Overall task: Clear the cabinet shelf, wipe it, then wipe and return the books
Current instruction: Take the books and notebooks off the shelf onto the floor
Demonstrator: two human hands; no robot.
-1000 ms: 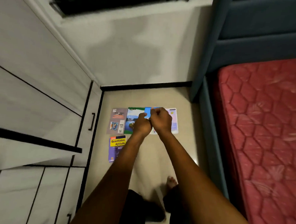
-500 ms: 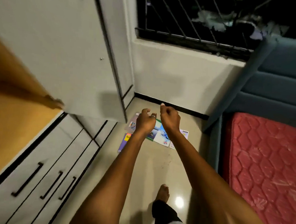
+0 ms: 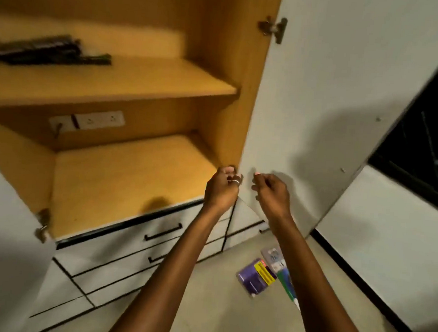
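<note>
The open cabinet's lower shelf (image 3: 124, 183) is bare orange wood. My left hand (image 3: 221, 189) hovers at the shelf's front right corner, its fingers curled in with a ring showing and nothing in it. My right hand (image 3: 271, 194) hangs beside it in front of the open white door (image 3: 319, 107), fingers loosely bent and empty. Several books lie flat on the floor at the lower right: a purple book (image 3: 256, 277) with a yellow label, and others (image 3: 282, 271) partly hidden by my right forearm.
A dark flat object (image 3: 48, 50) lies on the upper shelf (image 3: 141, 84). A white socket strip (image 3: 87, 122) sits on the cabinet's back wall. White drawers (image 3: 136, 248) with black handles run below the shelf. A window (image 3: 424, 142) is at the right.
My view swung up from the books on the floor to the open cabinet. Both hands let go of a blue item held a second ago and rose to shelf height.
</note>
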